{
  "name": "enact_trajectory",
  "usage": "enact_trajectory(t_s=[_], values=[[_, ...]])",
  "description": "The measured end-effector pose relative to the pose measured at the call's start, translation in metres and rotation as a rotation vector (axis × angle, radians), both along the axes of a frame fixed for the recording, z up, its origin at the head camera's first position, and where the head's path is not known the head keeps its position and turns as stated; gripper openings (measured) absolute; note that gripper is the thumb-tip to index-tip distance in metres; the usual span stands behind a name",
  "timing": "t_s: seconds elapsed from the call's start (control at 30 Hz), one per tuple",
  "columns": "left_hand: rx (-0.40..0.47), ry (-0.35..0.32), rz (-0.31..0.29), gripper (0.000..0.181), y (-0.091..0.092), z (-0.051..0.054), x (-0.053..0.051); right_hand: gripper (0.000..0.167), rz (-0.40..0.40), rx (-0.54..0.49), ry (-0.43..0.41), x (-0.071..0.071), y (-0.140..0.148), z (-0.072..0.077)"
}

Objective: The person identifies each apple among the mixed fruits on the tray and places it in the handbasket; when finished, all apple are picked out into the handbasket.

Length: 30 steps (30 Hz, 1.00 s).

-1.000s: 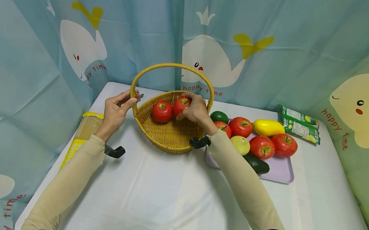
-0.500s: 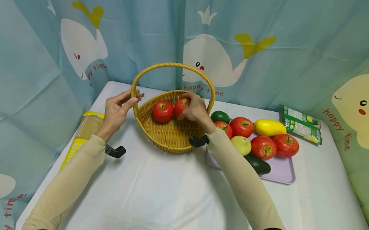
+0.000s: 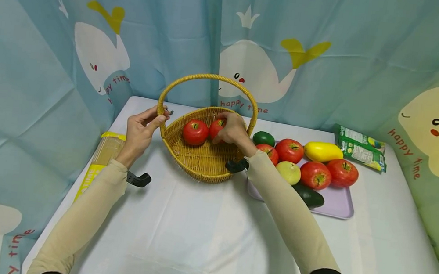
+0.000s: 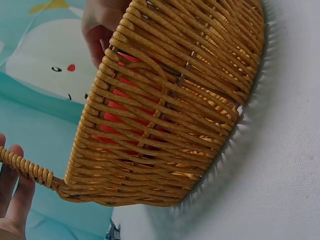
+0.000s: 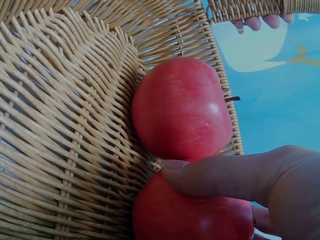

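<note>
A yellow wicker basket [image 3: 201,161] with a tall arched handle stands near the back of the table. My left hand [image 3: 140,131] pinches the left foot of that handle between thumb and fingers. Inside the basket, toward its back wall, two red apples lie side by side. The left apple [image 3: 195,132] is untouched by fingers. Around the right apple [image 5: 195,215] my right hand [image 3: 233,129] is curled, its thumb across the fruit in the right wrist view. From the left wrist camera the basket's woven side [image 4: 160,110] hides most of the red fruit.
Right of the basket, a lilac tray [image 3: 336,205] bears several red apples [image 3: 315,175], a yellow mango-like fruit [image 3: 323,152], a pale green round fruit [image 3: 288,173] and dark green produce [image 3: 309,196]. Green snack packets [image 3: 361,148] lie behind it. A yellow-labelled package [image 3: 102,156] lies at left.
The whole scene shifts very slightly in the head view. Both hands keep their holds on the handle and the right apple; no object visibly moves.
</note>
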<state>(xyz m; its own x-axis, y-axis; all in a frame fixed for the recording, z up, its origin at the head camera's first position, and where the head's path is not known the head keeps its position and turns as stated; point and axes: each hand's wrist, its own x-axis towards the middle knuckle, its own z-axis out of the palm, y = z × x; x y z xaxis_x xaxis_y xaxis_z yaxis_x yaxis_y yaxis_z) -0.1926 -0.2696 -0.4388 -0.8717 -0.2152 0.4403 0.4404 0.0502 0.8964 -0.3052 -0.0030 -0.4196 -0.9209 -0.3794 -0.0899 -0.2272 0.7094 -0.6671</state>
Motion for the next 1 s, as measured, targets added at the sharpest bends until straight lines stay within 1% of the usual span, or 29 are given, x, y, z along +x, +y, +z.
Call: enact_trajectory(t_s=[0.23, 0.4, 0.67, 0.8, 1.0], values=[[-0.002, -0.002, 0.001, 0.031, 0.0013, 0.0007, -0.0002, 0.086, 0.005, -0.018, 0.005, -0.0006, 0.0020, -0.0004], [-0.003, 0.000, 0.007, 0.030, 0.0015, 0.0005, -0.0001, 0.087, 0.009, -0.012, 0.006, -0.0006, 0.0018, -0.0008], [-0.003, 0.000, 0.004, 0.032, 0.0019, 0.0004, 0.0004, 0.085, 0.005, 0.035, -0.001, 0.0026, 0.0011, 0.0023], [-0.011, 0.003, 0.004, 0.033, 0.0020, 0.0002, 0.0007, 0.085, -0.004, 0.054, 0.017, 0.0028, 0.0006, 0.0030], [-0.010, 0.006, 0.009, 0.032, 0.0016, -0.0002, 0.0011, 0.090, -0.001, 0.063, 0.051, 0.0014, -0.0013, 0.0036]])
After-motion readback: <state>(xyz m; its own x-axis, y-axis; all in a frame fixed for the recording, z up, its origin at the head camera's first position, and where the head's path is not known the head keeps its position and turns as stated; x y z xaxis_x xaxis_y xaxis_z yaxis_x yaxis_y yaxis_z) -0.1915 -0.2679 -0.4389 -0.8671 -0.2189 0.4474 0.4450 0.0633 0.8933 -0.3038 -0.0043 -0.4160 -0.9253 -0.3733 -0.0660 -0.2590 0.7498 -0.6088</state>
